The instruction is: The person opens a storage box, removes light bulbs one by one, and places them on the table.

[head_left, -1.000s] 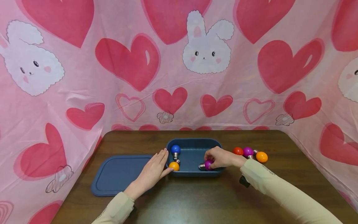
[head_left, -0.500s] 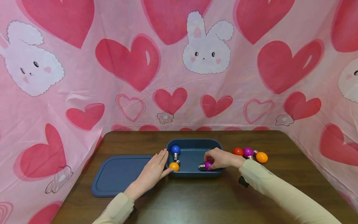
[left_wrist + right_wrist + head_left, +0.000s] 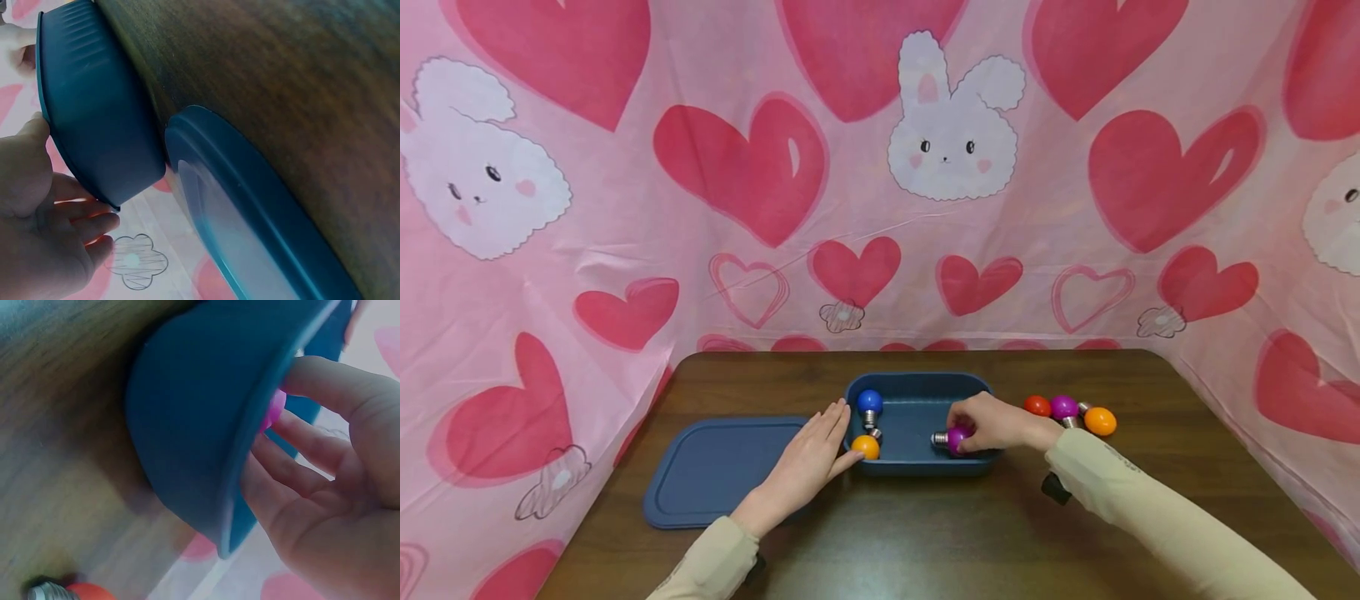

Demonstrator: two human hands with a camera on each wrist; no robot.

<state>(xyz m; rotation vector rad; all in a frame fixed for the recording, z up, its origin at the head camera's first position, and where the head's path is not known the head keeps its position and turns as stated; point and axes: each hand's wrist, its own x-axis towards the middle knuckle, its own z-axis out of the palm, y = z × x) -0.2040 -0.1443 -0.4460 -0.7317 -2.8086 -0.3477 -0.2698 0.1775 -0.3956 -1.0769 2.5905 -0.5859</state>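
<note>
My right hand reaches over the right end of a dark blue rectangular box and pinches a purple light bulb low inside it. The bulb's silver screw base points left. In the right wrist view, thumb and fingers dip behind the box wall, with a bit of purple between them. My left hand lies with straight fingers against the box's left end, its thumb at the near rim. Inside the box's left end are a blue bulb and an orange bulb.
A flat dark blue lid lies left of the box, partly under the left forearm. On the table's right are a red bulb, a purple bulb and an orange bulb. A pink heart-patterned cloth hangs behind the table.
Almost nothing differs. Both hands keep their places, the right one still pinching the purple bulb inside the box; the whole head view has shifted very slightly.
</note>
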